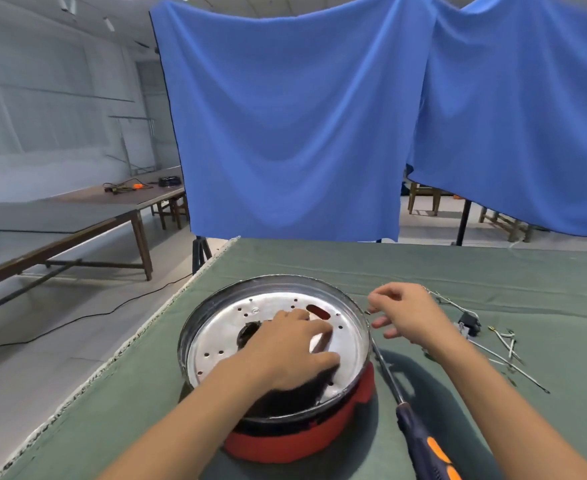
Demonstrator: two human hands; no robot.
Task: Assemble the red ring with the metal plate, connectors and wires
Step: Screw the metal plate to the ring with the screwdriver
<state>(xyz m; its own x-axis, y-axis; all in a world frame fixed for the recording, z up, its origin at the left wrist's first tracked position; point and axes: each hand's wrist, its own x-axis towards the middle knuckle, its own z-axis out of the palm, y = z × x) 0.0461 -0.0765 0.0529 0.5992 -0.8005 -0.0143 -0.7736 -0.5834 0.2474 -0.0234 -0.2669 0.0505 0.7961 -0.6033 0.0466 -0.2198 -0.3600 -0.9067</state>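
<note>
Here, your left hand (294,344) lies flat-fingered on the metal plate (223,336) seated in the red ring (319,434) mid-tabletop, while your right hand (403,313) pinches something tiny at the plate's three o'clock rim; fumbled, it could vanish among the wires (503,355).

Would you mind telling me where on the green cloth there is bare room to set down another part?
Bare cloth runs along the far edge beyond the metal plate, and at the near left beside the red ring. It is crowded to the right: the screwdriver lies beside the ring, with wires and a black connector past the right hand.
</note>
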